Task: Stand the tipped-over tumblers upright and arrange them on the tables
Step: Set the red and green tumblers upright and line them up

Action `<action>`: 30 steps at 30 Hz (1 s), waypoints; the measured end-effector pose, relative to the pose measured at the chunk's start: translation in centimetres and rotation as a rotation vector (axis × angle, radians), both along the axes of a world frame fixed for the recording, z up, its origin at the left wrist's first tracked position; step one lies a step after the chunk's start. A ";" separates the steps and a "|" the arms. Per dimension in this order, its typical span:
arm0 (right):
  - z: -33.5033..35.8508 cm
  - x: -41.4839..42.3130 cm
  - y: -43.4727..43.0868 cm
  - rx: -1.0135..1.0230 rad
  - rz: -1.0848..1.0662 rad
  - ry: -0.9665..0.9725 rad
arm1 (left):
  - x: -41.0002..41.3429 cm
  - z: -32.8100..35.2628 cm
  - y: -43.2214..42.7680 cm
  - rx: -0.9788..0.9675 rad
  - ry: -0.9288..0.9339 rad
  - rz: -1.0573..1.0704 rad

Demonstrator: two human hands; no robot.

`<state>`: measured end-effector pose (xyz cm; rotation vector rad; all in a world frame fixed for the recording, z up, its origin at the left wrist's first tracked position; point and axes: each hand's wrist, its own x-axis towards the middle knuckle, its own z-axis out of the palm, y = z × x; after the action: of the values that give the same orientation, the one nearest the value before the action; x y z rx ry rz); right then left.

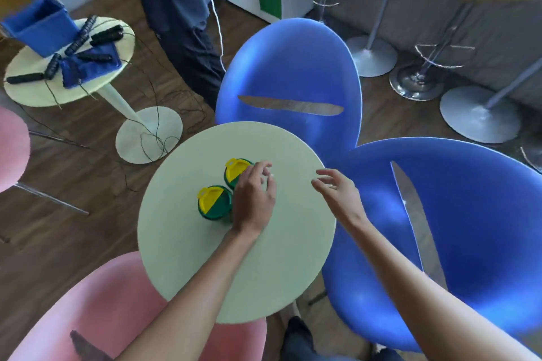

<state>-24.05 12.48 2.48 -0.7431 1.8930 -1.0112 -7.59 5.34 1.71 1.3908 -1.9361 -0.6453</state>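
Note:
Two green tumblers with yellow-and-green lids stand upright side by side on the round pale green table (pixel 264 272). The near tumbler (pixel 214 202) is fully in view. The far tumbler (pixel 237 170) is partly covered by my left hand (pixel 254 199), which hovers over its right side with fingers loosely curled; whether it touches the tumbler is unclear. My right hand (pixel 340 190) hangs above the table's right part, fingers apart, holding nothing.
Two blue shell chairs (pixel 293 67) (pixel 469 228) stand behind and right of the table, a pink chair (pixel 102 302) at the near left. A second round table (pixel 38 91) at the far left carries a blue bin (pixel 41 23), dark handles and cords. A person's dark trousers (pixel 187 38) stand behind.

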 end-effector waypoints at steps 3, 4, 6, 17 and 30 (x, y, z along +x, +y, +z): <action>2.1 -5.1 2.8 -0.033 -0.091 0.036 | -7.5 1.8 1.7 0.007 -0.036 -0.130; 2.8 -7.1 4.0 -0.044 -0.124 0.048 | -10.1 2.4 2.5 0.015 -0.049 -0.170; 4.0 -11.3 6.9 -0.072 -0.191 0.073 | -15.5 3.5 4.3 0.029 -0.079 -0.248; 7.7 -40.2 28.5 -0.172 -0.456 0.174 | -47.2 7.2 23.0 0.013 -0.091 -0.560; 12.6 -62.6 38.2 -0.218 -0.615 0.279 | -71.6 12.4 30.7 -0.072 -0.105 -0.728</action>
<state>-86.68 50.69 15.07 -0.4359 2.3491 -1.5770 -79.15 36.07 14.06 0.6531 -2.5290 -0.8220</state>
